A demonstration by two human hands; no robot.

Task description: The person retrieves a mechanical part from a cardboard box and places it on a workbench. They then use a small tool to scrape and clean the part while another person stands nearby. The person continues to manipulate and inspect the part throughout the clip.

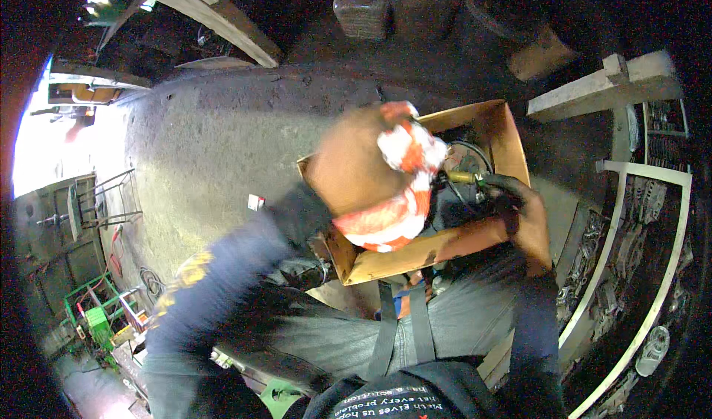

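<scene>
Left hand (356, 168), blurred, closed around a bunched orange-and-white rag (404, 182), held over the open wooden box (512, 141). Right hand (523, 211), dark with grime, fingers curled on a brass-coloured fitting (463, 176) just right of the rag, inside the box. Box rests across the person's lap. Concrete floor (215, 144) beyond the left hand; white metal racks (638, 256) past the right.
</scene>
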